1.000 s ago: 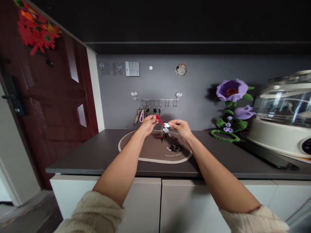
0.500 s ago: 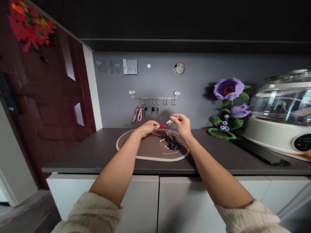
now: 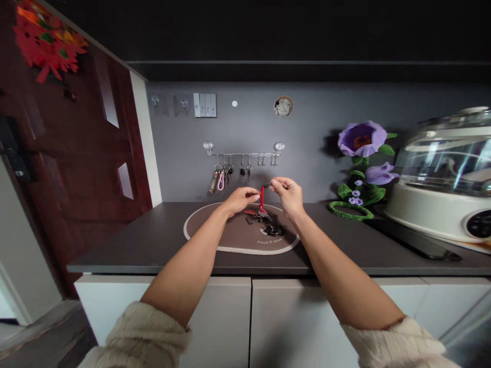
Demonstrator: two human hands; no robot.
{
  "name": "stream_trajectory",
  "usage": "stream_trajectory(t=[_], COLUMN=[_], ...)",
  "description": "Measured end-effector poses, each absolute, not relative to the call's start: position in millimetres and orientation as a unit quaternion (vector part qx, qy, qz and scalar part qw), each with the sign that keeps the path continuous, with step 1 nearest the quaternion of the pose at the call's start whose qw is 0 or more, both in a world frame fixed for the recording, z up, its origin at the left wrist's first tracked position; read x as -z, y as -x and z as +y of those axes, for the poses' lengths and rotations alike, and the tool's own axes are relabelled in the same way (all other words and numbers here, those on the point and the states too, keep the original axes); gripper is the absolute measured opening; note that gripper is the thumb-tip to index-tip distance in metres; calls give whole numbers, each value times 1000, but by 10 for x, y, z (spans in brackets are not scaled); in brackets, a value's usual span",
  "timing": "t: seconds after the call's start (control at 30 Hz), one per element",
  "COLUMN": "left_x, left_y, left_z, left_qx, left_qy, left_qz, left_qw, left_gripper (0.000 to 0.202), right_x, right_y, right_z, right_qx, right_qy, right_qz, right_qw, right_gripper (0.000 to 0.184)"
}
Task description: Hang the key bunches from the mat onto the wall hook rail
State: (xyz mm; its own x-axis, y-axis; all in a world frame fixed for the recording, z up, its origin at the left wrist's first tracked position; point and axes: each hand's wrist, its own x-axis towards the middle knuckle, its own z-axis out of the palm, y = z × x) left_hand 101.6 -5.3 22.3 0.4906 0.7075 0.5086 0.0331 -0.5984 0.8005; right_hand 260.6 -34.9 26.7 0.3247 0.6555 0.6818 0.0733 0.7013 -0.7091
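With my right hand I am pinching a small metal piece between thumb and fingertips; the grip is appearing firm. From that piece a red strap is hanging almost straight down, above the middle of the mat, with a cluster of keys at its lower end. Whether these keys are touching the mat I cannot tell. My left hand is reaching in beside the strap, thumb and fingers lying close together; whether they are closing on the strap or only standing next to it, I cannot tell.

Handling, in my judgement: the right pinch should be staying high and steady so the strap is hanging free of twists, while the left fingertips should be steadying it lightly, without tugging, as the keys are likely to be swinging.

Clearances: a black key bunch is lying just below and in front, so a low swing could be catching it. The wall rail is running behind and above my hands, with hung keys on its left part. The counter is offering open room left of the mat; rightward, the purple flower is standing well apart.
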Motion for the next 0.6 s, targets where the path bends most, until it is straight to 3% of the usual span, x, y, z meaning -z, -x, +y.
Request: stream_trajectory(t=[0.27, 0.6], left_x=[-193, -242], left_y=[-1051, -1089], left_z=[-38, 2], left_qx=[-410, -547], left_qy=[-768, -603], left_qz=[188, 207], left_qw=[454, 543], left_gripper=[26, 24], right_x=[-272, -178], right_y=[-2596, -2581], right_z=[-358, -315], right_qx=[-260, -369], right_qy=[303, 332], right_qz=[-519, -511], right_qw=[756, 702], right_gripper=[31, 22])
